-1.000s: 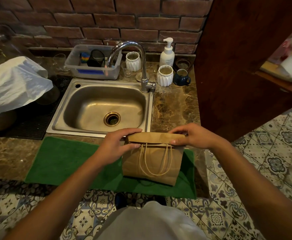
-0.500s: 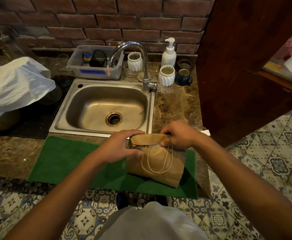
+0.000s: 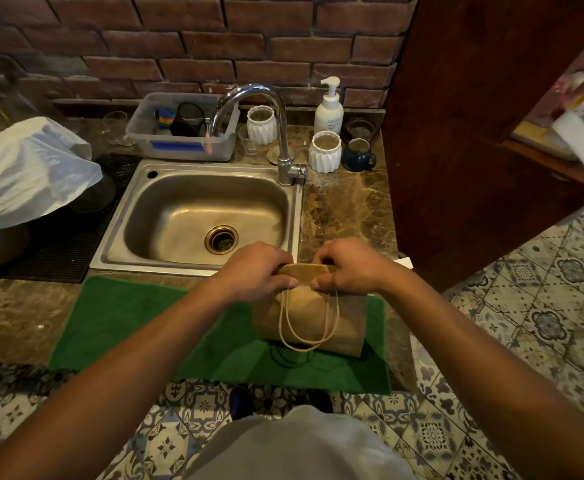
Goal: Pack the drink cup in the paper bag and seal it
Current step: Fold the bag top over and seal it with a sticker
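A brown paper bag (image 3: 313,318) stands on a green mat (image 3: 152,327) at the counter's front edge, its top folded over and its twine handles hanging down the near face. My left hand (image 3: 257,271) grips the left end of the folded top. My right hand (image 3: 347,268) pinches the fold near its middle-right, thumb on the near side. The drink cup is not visible; the bag hides whatever is inside.
A steel sink (image 3: 200,216) with a tall tap (image 3: 280,133) lies just behind the bag. Behind it stand a clear tub (image 3: 183,133), white ribbed cups (image 3: 325,152), a blue mug (image 3: 358,155) and a soap pump (image 3: 329,107). A white plastic bag (image 3: 24,174) sits left; a wooden cabinet (image 3: 474,116) rises right.
My right hand slid left along the folded top, from the bag's right corner toward the middle, close to my left hand. The bag stays on the mat.
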A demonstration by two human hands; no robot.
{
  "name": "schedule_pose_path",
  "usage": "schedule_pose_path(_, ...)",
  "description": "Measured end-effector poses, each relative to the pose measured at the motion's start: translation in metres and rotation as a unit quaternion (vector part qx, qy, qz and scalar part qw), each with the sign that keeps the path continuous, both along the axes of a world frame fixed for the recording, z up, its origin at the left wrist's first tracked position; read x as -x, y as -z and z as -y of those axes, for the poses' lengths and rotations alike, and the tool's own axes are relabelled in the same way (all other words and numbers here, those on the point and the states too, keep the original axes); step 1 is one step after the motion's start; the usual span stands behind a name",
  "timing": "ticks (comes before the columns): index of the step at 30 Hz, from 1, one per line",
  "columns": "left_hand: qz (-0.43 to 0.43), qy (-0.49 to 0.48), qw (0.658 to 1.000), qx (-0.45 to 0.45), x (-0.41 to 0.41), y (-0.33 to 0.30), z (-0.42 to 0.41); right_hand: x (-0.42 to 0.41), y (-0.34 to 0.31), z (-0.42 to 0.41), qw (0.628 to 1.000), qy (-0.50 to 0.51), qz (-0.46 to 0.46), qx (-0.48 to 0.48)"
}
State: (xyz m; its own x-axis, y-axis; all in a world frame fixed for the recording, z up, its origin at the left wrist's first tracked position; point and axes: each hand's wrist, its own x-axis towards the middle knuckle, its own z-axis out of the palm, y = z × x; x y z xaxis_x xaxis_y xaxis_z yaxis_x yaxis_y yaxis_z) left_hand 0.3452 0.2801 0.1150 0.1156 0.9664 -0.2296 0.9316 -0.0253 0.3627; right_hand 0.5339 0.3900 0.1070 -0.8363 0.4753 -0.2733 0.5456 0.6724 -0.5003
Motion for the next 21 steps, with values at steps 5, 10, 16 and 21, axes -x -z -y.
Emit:
schedule_pose_path(5, 0.061, -0.012, 0.998, 0.003, 0.001, 0.003, 0.002, 0.001, -0.003, 0.0, 0.997, -0.034, 0.015, -0.072)
schedule_pose_path(10, 0.128, -0.068, 0.989, 0.008, 0.005, 0.011, 0.006, 0.004, 0.001, -0.004, 0.998, -0.031, 0.002, -0.052)
schedule_pose_path(16, 0.324, -0.185, 0.924, 0.086, 0.016, 0.021, 0.02, -0.005, 0.012, -0.014, 0.998, -0.001, -0.033, 0.051)
schedule_pose_path(21, 0.295, -0.22, 0.929, 0.048, 0.012, 0.028, 0.021, -0.004, 0.019, -0.015, 0.998, 0.025, -0.033, 0.04)
